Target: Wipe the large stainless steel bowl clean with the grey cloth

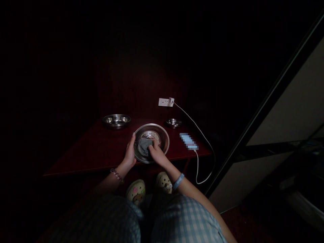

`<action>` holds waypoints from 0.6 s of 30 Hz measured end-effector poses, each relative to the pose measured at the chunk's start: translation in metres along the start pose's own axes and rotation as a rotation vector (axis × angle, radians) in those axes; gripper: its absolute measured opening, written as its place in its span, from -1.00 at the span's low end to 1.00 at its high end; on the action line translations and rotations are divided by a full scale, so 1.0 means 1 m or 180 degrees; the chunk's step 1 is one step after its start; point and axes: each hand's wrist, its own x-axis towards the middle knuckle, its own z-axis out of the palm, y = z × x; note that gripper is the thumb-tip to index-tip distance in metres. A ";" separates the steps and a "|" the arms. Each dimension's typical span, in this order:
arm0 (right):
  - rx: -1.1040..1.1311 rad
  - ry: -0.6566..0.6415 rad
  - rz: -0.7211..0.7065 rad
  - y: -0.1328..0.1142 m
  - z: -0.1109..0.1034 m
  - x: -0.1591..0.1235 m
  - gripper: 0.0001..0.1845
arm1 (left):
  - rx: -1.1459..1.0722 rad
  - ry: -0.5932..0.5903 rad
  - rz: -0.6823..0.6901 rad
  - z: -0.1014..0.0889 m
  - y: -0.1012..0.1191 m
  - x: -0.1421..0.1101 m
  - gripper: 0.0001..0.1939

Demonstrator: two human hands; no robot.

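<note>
A shiny steel bowl (pixel 165 138) is tilted toward me at the front edge of the dark red table. My left hand (pixel 130 153) grips its left rim, thumb up along the side. Inside the bowl, my right hand (pixel 156 152) is closed on a folded grey cloth (pixel 144 145), which it presses against the inner surface. Part of the cloth is hidden under the fingers.
A wide steel bowl (pixel 116 127) stands at the back left of the table (pixel 83 152). Farther right sits a small steel bowl (pixel 173 123). A phone (pixel 188 141) lies at the right, its white cable (pixel 196 124) running to a charger in the wall socket (pixel 164 102) and drooping past the table edge.
</note>
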 end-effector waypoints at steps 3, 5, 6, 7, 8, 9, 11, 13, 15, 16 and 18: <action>-0.0476 0.0193 -0.0589 -0.003 -0.005 -0.005 -0.45 | -0.0018 0.0008 0.0007 -0.002 -0.001 0.002 -0.51; -0.0839 0.0385 -0.0800 -0.006 -0.009 -0.009 -0.41 | -0.0038 0.0021 0.0011 -0.003 -0.001 0.002 -0.51; -0.1043 0.0488 -0.0838 -0.008 -0.012 -0.010 -0.43 | -0.0035 0.0031 0.0003 -0.003 -0.001 0.002 -0.50; -0.1251 0.0584 -0.0856 -0.011 -0.014 -0.012 -0.47 | -0.0024 0.0034 -0.0011 -0.003 -0.001 0.002 -0.50; -0.1450 0.0657 -0.0865 -0.013 -0.015 -0.013 -0.53 | -0.0011 0.0036 -0.0024 -0.003 0.000 0.002 -0.50; -0.1625 0.0690 -0.0875 -0.015 -0.017 -0.014 -0.60 | 0.0000 0.0038 -0.0032 -0.002 0.000 0.002 -0.50; -0.1851 0.0648 -0.0879 -0.019 -0.018 -0.016 -0.70 | 0.0003 0.0034 -0.0041 -0.002 0.000 0.001 -0.50; -0.1936 0.0553 -0.0869 -0.022 -0.018 -0.017 -0.73 | -0.0016 0.0043 -0.0033 -0.001 0.000 0.001 -0.51; -0.1973 0.0492 -0.0868 -0.023 -0.017 -0.018 -0.72 | -0.0040 0.0042 -0.0017 -0.001 0.000 0.001 -0.52; -0.2003 0.0465 -0.0875 -0.023 -0.016 -0.018 -0.70 | -0.0056 0.0037 -0.0001 -0.002 -0.001 0.002 -0.52; -0.2092 0.0361 -0.0892 -0.023 -0.015 -0.019 -0.65 | -0.0081 0.0048 0.0041 -0.003 -0.001 0.004 -0.53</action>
